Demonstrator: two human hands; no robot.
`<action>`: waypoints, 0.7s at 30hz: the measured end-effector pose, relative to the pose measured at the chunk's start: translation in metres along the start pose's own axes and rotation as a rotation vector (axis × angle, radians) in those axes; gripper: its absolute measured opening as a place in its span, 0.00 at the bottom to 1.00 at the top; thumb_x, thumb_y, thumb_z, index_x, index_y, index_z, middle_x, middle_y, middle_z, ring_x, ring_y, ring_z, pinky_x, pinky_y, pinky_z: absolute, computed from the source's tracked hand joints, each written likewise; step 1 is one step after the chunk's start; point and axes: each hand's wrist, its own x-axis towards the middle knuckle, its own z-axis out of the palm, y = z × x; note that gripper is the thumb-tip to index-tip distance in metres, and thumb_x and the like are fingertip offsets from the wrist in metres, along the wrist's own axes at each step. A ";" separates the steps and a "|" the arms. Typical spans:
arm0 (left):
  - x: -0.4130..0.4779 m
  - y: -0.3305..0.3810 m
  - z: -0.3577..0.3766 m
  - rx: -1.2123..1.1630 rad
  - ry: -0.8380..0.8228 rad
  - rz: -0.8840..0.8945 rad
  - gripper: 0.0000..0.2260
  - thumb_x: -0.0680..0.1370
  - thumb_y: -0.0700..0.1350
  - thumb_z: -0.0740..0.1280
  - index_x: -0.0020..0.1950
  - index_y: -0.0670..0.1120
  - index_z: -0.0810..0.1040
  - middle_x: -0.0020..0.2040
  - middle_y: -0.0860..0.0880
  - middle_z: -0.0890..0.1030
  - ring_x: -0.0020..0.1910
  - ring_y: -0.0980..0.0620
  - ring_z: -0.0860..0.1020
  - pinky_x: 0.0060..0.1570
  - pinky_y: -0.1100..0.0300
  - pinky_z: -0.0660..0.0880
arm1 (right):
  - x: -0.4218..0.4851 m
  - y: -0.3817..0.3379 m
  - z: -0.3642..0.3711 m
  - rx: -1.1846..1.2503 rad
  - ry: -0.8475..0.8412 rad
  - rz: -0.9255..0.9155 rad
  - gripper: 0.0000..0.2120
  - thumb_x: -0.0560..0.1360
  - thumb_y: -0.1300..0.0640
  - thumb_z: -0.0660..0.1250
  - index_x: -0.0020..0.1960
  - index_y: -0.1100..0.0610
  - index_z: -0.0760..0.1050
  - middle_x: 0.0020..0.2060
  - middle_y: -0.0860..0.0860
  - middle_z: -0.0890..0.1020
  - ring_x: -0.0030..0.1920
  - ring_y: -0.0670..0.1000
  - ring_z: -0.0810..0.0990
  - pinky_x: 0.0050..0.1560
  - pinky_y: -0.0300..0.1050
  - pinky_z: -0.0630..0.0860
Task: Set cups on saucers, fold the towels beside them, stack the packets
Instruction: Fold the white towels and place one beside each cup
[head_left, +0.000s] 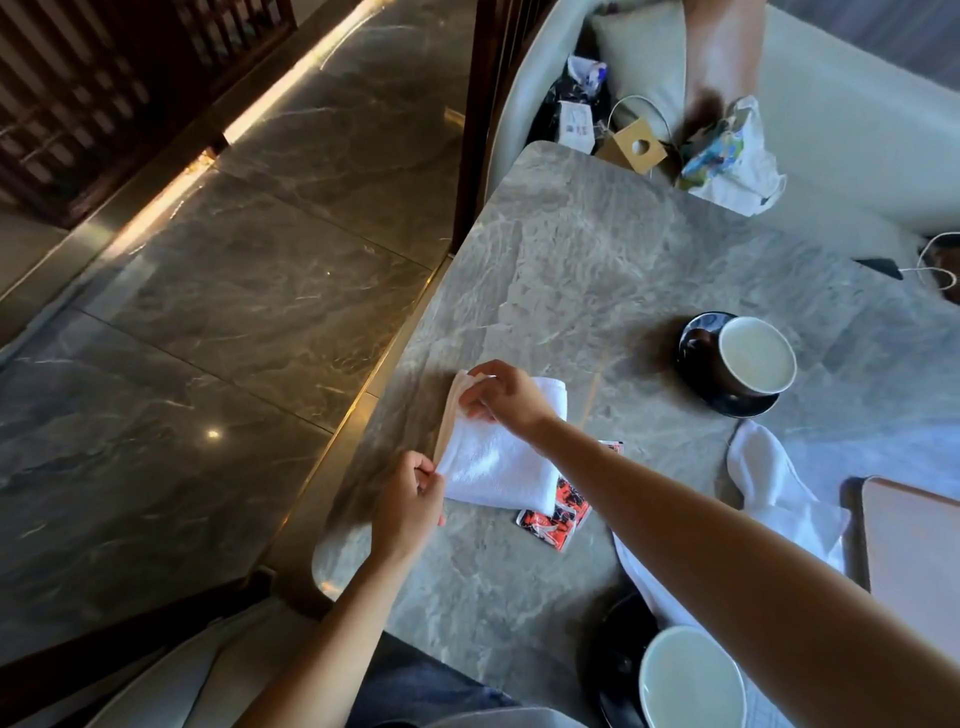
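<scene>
A folded white towel (498, 457) lies near the left edge of the marble table (597, 270). My left hand (410, 499) pinches its near left corner, and my right hand (501, 397) pinches its far left corner. Red and black packets (558, 512) poke out from under the towel's right side. A second white towel (769, 478) lies loose and crumpled to the right. A dark cup with a white inside (756, 361) stands on a dark saucer (698, 345) at the far right. Another cup (691, 680) sits on a dark saucer (621, 660) at the near edge, partly under my right arm.
A tan board or tray (914, 551) lies at the right edge. A sofa (857, 130) behind the table holds bags, a small cardboard box (634, 148) and cables. Another person's arm (722, 57) reaches down at the far end. A thin wooden stick (589, 400) lies beside the towel.
</scene>
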 end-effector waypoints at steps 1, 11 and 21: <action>0.000 0.002 -0.001 0.007 -0.008 -0.003 0.03 0.75 0.40 0.61 0.42 0.47 0.69 0.28 0.48 0.76 0.23 0.53 0.75 0.35 0.52 0.74 | -0.001 0.000 0.001 -0.013 0.007 -0.023 0.18 0.74 0.73 0.49 0.58 0.69 0.71 0.41 0.64 0.82 0.24 0.38 0.78 0.26 0.27 0.70; -0.013 0.017 -0.018 0.446 0.227 0.375 0.07 0.73 0.41 0.66 0.49 0.46 0.71 0.39 0.53 0.76 0.35 0.55 0.75 0.30 0.69 0.63 | -0.021 0.008 0.007 -0.240 0.152 -0.365 0.20 0.75 0.67 0.57 0.66 0.57 0.67 0.55 0.52 0.80 0.54 0.52 0.78 0.55 0.46 0.74; 0.033 0.023 0.032 1.109 -0.167 0.609 0.27 0.79 0.51 0.46 0.77 0.46 0.45 0.79 0.48 0.49 0.74 0.47 0.36 0.72 0.38 0.40 | -0.039 0.066 0.001 -0.835 0.083 -0.376 0.28 0.78 0.62 0.52 0.76 0.59 0.48 0.77 0.55 0.49 0.77 0.54 0.45 0.76 0.48 0.41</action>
